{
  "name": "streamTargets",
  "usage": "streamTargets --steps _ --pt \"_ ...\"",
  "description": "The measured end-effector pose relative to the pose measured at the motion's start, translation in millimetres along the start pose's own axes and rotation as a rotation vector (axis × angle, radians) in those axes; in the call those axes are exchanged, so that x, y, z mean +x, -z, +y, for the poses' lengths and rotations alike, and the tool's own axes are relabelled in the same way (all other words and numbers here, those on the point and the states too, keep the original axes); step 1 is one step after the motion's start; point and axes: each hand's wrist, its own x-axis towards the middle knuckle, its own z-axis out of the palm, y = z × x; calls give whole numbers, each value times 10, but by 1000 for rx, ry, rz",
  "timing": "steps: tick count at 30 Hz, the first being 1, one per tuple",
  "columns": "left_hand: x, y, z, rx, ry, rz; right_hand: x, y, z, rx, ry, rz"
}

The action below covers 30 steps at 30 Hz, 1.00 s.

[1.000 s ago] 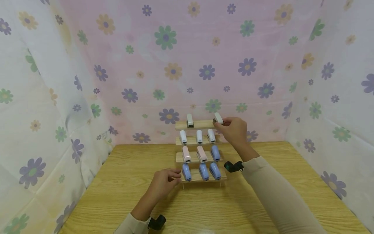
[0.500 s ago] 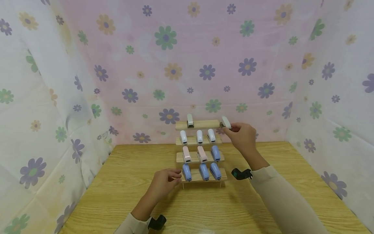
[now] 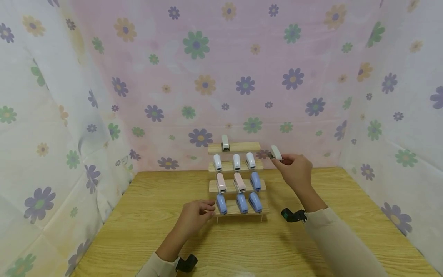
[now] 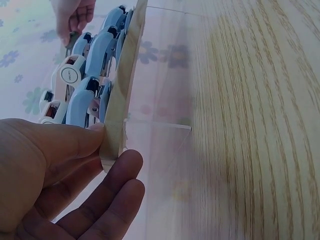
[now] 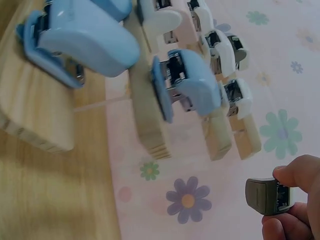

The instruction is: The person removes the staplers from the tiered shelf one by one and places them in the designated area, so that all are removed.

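Observation:
My right hand [image 3: 297,173] pinches a small pale grey-green stapler [image 3: 276,153] between thumb and fingers, in the air to the right of a four-tier display stand [image 3: 242,147]. The right wrist view shows this stapler [image 5: 262,196] darker, apart from the boards. My left hand [image 3: 195,217] is at the left end of the lowest board; in the left wrist view its fingers [image 4: 127,167] lie on either side of the board's end [image 4: 114,135]. One pale stapler [image 3: 225,142] stands on the top tier, with white, pink and blue staplers on the tiers below.
The stand rests on a wood-grain table [image 3: 155,200] on thin clear supports. A flowered cloth [image 3: 221,77] hangs behind and at both sides. Blue staplers [image 3: 255,202] sit close to the right end of the lowest board. Black wrist cameras [image 3: 293,215] jut from both sleeves.
My right hand has taken the pale stapler off the right end of the top tier and carried it right and slightly down. My left hand stays at the lowest board.

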Motion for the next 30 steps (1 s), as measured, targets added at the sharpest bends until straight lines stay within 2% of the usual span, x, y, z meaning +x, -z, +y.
streamTargets --steps 16,23,30 --pt "0 2 20 -2 6 4 -278 -84 427 -53 -91 -25" --pt "11 -4 7 0 -4 9 -378 -145 505 -79 -97 -29" --pt "-1 4 -5 -5 -10 12 -472 -198 564 -91 -138 -56"
